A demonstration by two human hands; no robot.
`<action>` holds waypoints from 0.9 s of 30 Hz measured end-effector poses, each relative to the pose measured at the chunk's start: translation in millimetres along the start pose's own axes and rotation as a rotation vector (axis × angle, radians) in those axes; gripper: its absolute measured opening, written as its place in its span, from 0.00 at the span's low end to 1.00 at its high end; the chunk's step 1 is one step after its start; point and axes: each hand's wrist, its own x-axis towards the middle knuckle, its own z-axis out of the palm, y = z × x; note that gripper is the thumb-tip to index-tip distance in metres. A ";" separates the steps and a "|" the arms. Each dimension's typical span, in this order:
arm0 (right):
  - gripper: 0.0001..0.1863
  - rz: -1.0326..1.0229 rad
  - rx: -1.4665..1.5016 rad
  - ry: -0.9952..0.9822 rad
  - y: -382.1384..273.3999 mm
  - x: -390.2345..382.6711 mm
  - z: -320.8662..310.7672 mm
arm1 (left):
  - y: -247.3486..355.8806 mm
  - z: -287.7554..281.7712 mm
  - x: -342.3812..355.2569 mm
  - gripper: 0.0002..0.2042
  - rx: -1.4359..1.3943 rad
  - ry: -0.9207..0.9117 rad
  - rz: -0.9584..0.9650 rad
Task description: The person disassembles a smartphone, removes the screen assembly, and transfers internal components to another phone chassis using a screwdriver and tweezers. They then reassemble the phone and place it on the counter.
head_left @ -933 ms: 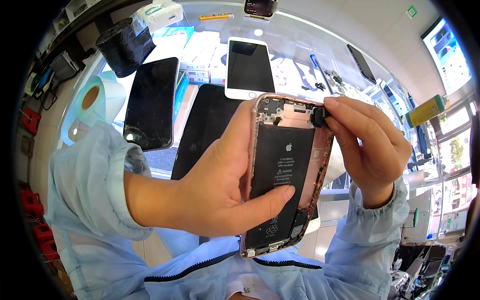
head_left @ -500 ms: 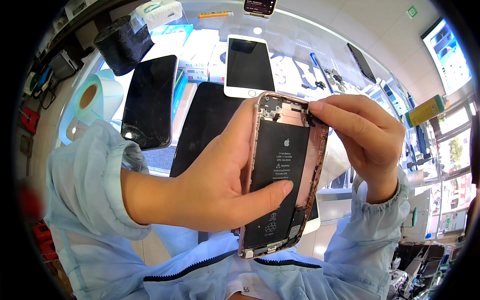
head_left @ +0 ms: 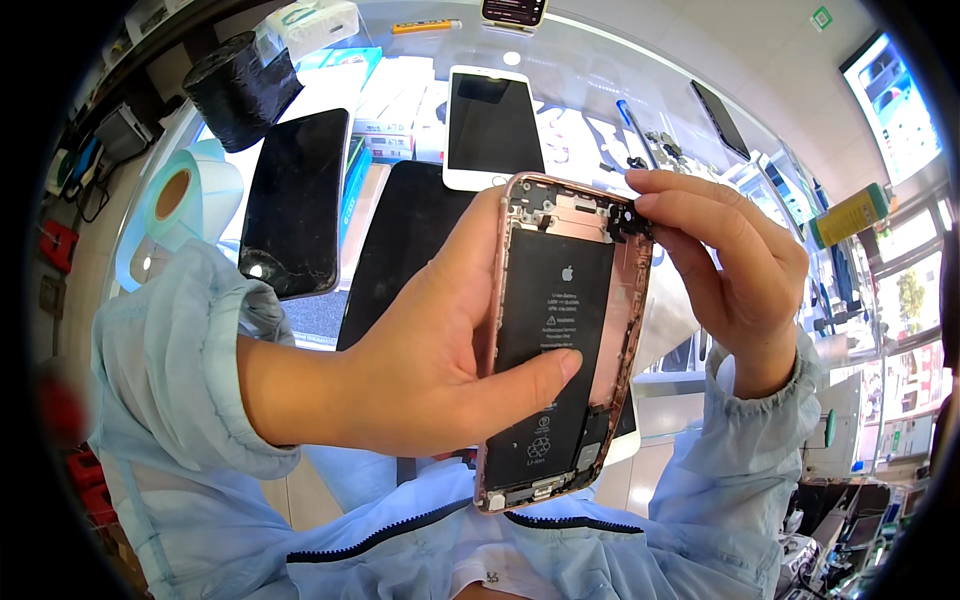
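Note:
An opened rose-gold phone housing (head_left: 620, 330) stands tilted up in my left hand (head_left: 420, 380), whose fingers go behind it and whose thumb lies across its black battery (head_left: 550, 290). Small metal fittings line the housing's top. My right hand (head_left: 735, 270) has thumb and index finger pinched on a small black component (head_left: 628, 222) at the housing's upper right corner. Behind the housing lie a black tablet-like slab (head_left: 385, 245) and a white phone (head_left: 493, 125). A black phone with a cracked lower edge (head_left: 290, 205) lies to their left.
A glass display counter (head_left: 590, 60) holds boxes, a black wrapped roll (head_left: 240, 90), a label roll (head_left: 188, 195), an orange tube (head_left: 425, 27), a phone on a stand (head_left: 512, 10) and small parts. A yellow-green bottle (head_left: 848, 215) is at right, near a screen (head_left: 890, 90) and windows.
The housing and both hands have shifted slightly up and left in view. My right fingertips have shifted on the corner component, and more of that black part now shows.

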 end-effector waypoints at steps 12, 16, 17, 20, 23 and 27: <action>0.13 0.649 1.234 0.283 16.3 -14.1 4.9 | 0.9 -2.1 -2.6 0.36 0.016 0.006 -0.027; 0.15 0.758 1.558 0.255 18.7 -17.6 2.0 | 4.8 -0.4 -2.5 0.37 0.005 0.020 -0.063; 0.15 0.757 1.616 0.253 18.9 -18.8 1.2 | 5.8 0.4 -1.9 0.37 -0.003 0.025 -0.079; 0.15 0.764 1.739 0.237 15.1 -16.2 0.2 | 9.0 0.6 -3.7 0.38 -0.005 0.040 -0.124; 0.16 0.764 1.782 0.231 14.7 -16.8 0.5 | 8.0 -0.5 -3.5 0.38 -0.017 0.039 -0.135; 0.16 0.708 1.850 0.215 13.6 -17.8 2.2 | 8.7 0.4 -3.8 0.39 -0.027 0.040 -0.145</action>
